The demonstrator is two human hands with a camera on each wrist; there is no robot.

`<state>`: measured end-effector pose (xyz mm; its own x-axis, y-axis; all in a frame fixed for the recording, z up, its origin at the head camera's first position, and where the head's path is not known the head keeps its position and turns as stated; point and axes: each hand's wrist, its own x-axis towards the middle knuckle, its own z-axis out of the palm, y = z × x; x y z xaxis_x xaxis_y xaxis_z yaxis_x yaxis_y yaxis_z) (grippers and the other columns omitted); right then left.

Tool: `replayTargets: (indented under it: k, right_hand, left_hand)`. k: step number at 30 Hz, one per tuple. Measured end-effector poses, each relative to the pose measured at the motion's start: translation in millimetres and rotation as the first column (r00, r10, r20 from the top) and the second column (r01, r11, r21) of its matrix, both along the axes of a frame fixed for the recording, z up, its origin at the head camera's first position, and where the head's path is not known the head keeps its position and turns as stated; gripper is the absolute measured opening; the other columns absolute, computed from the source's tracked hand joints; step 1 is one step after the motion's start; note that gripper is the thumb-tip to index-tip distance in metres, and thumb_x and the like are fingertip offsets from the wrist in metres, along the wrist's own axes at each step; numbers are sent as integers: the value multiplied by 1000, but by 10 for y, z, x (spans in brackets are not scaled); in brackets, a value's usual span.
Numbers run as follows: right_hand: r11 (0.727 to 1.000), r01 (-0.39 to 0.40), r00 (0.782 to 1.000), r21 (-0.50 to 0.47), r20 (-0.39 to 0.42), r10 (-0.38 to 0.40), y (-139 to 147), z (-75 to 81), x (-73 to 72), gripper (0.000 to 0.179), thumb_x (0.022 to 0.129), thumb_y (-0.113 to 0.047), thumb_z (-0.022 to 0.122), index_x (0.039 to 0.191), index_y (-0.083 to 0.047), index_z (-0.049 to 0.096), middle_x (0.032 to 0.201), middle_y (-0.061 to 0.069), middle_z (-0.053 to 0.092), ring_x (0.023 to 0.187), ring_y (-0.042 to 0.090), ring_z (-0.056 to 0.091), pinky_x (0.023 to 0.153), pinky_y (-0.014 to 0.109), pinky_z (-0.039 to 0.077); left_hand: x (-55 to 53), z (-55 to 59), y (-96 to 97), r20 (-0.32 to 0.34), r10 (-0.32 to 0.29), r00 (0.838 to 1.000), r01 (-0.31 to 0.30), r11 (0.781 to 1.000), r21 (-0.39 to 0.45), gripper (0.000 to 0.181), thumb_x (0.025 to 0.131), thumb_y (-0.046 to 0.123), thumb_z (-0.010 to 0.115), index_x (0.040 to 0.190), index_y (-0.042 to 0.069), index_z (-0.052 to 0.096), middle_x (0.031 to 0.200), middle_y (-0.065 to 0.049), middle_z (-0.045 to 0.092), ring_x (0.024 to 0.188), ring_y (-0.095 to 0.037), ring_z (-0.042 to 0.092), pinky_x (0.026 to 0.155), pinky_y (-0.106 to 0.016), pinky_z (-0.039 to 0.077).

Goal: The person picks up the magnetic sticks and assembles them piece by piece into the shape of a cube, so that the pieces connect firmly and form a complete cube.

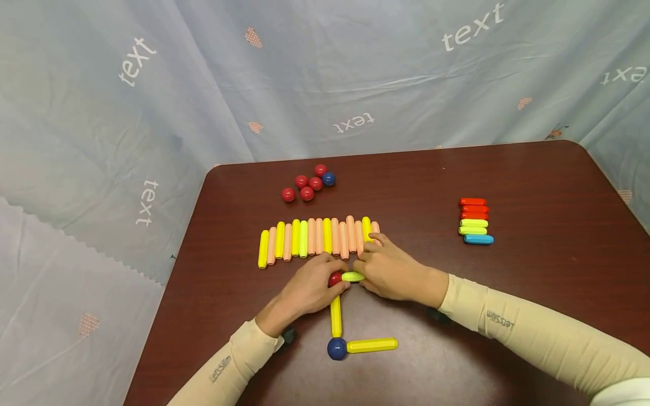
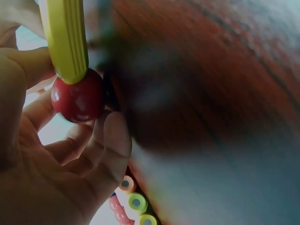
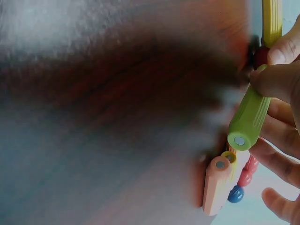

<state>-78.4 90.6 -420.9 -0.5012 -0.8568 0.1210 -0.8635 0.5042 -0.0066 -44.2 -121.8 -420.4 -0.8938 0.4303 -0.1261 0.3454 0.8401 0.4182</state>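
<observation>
My left hand (image 1: 310, 286) grips a red ball (image 1: 335, 278) between thumb and fingers; in the left wrist view a yellow stick (image 2: 66, 42) runs out from that ball (image 2: 78, 99). On the right, my right hand (image 1: 388, 269) pinches a lime-green stick (image 1: 351, 277), its inner end against the red ball. The stick's outer end, with a grey disc, shows in the right wrist view on the green stick (image 3: 248, 117). Toward me, the yellow stick (image 1: 336, 318) joins a blue ball (image 1: 337, 349), and another yellow stick (image 1: 373, 345) extends rightward from it.
Beyond my hands lies a row of peach, yellow and lime sticks (image 1: 311, 237). Several red balls (image 1: 302, 181) and one blue ball (image 1: 329, 179) sit behind it. Short red, lime and blue sticks (image 1: 474, 216) are lined up at the right. A printed curtain (image 1: 304, 73) hangs behind the table.
</observation>
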Motion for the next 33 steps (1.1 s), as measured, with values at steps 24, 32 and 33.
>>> replayTargets:
  k: [24,32,33]
  right_hand:
    - [1000,1,999,-10,-42,-1,45,-80,58,19,86,-33,81,93,-18,70,90,-3,73,91,20,61,107,55,42]
    - [1000,24,998,-7,-56,-25,119,235,-192,27,90,-43,77,98,-18,73,89,-3,73,91,21,61,110,56,41]
    - [999,45,997,-13,-61,-45,137,308,-267,28,90,-42,77,101,-17,74,92,-2,74,93,22,62,111,56,41]
  left_hand:
    - [-10,-5,30,-23,-29,999,28,999,-28,27,90,28,79,113,15,75,106,-3,66,94,-17,56,79,-32,48]
    - [11,-14,21,-53,-54,997,53,998,-36,22,90,26,78,109,15,76,103,-2,67,93,-17,56,78,-32,48]
    - [14,-15,16,-56,-51,997,49,998,-30,21,90,26,78,109,15,76,104,-2,67,93,-17,56,79,-33,48]
